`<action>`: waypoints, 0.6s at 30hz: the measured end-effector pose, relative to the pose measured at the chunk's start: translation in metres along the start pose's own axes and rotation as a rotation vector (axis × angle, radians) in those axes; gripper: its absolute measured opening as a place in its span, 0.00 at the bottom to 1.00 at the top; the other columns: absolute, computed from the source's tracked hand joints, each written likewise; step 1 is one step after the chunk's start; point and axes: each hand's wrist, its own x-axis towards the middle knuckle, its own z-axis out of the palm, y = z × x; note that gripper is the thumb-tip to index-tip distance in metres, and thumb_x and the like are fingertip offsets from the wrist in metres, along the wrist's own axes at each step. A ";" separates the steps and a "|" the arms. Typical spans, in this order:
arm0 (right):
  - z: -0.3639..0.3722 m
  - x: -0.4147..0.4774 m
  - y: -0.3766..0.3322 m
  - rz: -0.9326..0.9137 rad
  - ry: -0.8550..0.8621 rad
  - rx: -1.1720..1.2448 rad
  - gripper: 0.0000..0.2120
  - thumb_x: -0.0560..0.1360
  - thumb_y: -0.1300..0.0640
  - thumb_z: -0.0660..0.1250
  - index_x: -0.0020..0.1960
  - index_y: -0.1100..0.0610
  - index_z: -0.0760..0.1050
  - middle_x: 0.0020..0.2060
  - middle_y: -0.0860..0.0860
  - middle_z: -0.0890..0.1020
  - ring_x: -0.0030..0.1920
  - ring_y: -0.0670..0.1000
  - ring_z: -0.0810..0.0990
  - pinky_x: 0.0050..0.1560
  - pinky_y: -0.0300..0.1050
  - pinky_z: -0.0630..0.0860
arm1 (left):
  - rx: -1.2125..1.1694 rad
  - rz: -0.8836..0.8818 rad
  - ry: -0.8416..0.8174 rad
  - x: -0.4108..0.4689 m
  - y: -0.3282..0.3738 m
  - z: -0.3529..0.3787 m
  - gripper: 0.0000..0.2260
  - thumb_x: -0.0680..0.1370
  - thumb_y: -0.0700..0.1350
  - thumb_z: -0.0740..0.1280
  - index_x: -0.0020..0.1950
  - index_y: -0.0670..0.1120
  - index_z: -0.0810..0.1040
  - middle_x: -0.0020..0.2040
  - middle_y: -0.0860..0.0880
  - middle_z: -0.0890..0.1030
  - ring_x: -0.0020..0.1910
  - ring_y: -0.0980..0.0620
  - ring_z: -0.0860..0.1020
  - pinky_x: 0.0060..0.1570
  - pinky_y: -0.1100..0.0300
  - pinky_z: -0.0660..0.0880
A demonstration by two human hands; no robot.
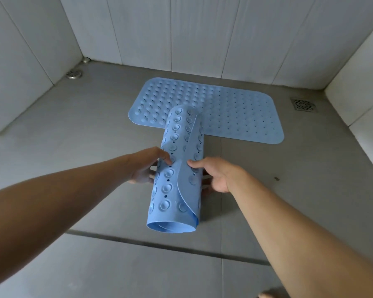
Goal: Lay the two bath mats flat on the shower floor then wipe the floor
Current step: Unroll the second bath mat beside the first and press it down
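**A:** What is going on with the two mats?

**B:** One blue mat (pixel 235 112) is lying flat on the grey shower floor (pixel 73 130), toward the back wall. The other, a rolled mat (pixel 177 190), is being held out over the floor in front of it. The left hand (pixel 145 166) is gripping the roll's left side and the right hand (pixel 213 175) its right side, each with a thumb on top and fingers wrapping underneath.

**A:** So which step is this?

**B:** I'd say the second mat is about to be laid. It looks like the next move is lowering the roll onto bare floor beside the flat mat, then unrolling it and pressing it down, since it will probably try to curl back up. The wiping is not yet begun.

**A:** Anything you are struggling to see?

**B:** The fingers under the roll are mostly hidden. The roll's far end is overlapping the flat mat from here, and I cannot tell whether they are touching. No cloth is showing anywhere. A round drain (pixel 74 74) is sitting in the far left corner and a square drain (pixel 304 104) at the right.
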 end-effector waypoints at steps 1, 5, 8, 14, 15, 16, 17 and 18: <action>0.000 0.002 0.003 -0.014 0.006 -0.003 0.36 0.63 0.47 0.82 0.67 0.56 0.75 0.68 0.52 0.77 0.68 0.56 0.73 0.70 0.59 0.68 | 0.005 0.004 -0.005 0.002 -0.005 0.002 0.19 0.75 0.38 0.64 0.65 0.44 0.76 0.57 0.44 0.79 0.50 0.41 0.79 0.52 0.49 0.78; -0.008 0.005 0.014 -0.043 0.030 0.010 0.21 0.75 0.57 0.75 0.66 0.54 0.76 0.61 0.49 0.80 0.60 0.51 0.76 0.72 0.53 0.64 | 0.022 0.031 -0.025 0.009 -0.019 0.008 0.18 0.76 0.37 0.65 0.65 0.47 0.76 0.59 0.45 0.80 0.53 0.41 0.79 0.60 0.46 0.78; -0.011 0.010 0.022 -0.093 0.064 0.001 0.17 0.76 0.60 0.73 0.64 0.55 0.75 0.53 0.47 0.81 0.46 0.44 0.77 0.46 0.41 0.71 | 0.077 0.044 -0.013 0.014 -0.023 0.010 0.15 0.77 0.37 0.65 0.62 0.48 0.76 0.57 0.45 0.82 0.56 0.40 0.79 0.62 0.44 0.77; -0.007 0.012 0.036 -0.113 0.164 -0.056 0.16 0.77 0.60 0.70 0.63 0.53 0.70 0.56 0.49 0.80 0.47 0.45 0.78 0.36 0.41 0.67 | 0.152 0.102 -0.025 0.019 -0.033 0.007 0.15 0.77 0.38 0.66 0.61 0.53 0.75 0.44 0.53 0.87 0.43 0.50 0.83 0.47 0.54 0.79; -0.007 0.011 0.037 -0.107 0.161 -0.050 0.16 0.78 0.60 0.69 0.62 0.52 0.69 0.55 0.48 0.79 0.46 0.45 0.77 0.35 0.41 0.66 | 0.156 0.107 -0.031 0.019 -0.035 0.007 0.16 0.77 0.38 0.66 0.62 0.53 0.75 0.45 0.52 0.87 0.44 0.50 0.83 0.46 0.54 0.79; -0.007 0.009 0.038 -0.102 0.157 -0.040 0.16 0.78 0.60 0.69 0.63 0.52 0.69 0.54 0.48 0.78 0.46 0.45 0.76 0.34 0.41 0.65 | 0.153 0.113 -0.030 0.019 -0.036 0.007 0.18 0.77 0.38 0.66 0.63 0.54 0.74 0.48 0.52 0.87 0.45 0.50 0.84 0.47 0.53 0.79; -0.007 0.010 0.040 -0.098 0.166 -0.040 0.16 0.78 0.60 0.68 0.63 0.51 0.68 0.52 0.47 0.78 0.45 0.45 0.76 0.34 0.41 0.64 | 0.152 0.121 -0.024 0.020 -0.037 0.007 0.20 0.77 0.38 0.66 0.65 0.56 0.72 0.51 0.51 0.86 0.48 0.49 0.84 0.48 0.52 0.80; -0.006 0.010 0.040 -0.101 0.179 -0.037 0.16 0.78 0.60 0.67 0.63 0.51 0.68 0.51 0.46 0.77 0.44 0.45 0.75 0.34 0.42 0.65 | 0.153 0.131 -0.015 0.020 -0.038 0.007 0.23 0.76 0.38 0.65 0.65 0.60 0.69 0.54 0.50 0.85 0.50 0.48 0.83 0.50 0.50 0.81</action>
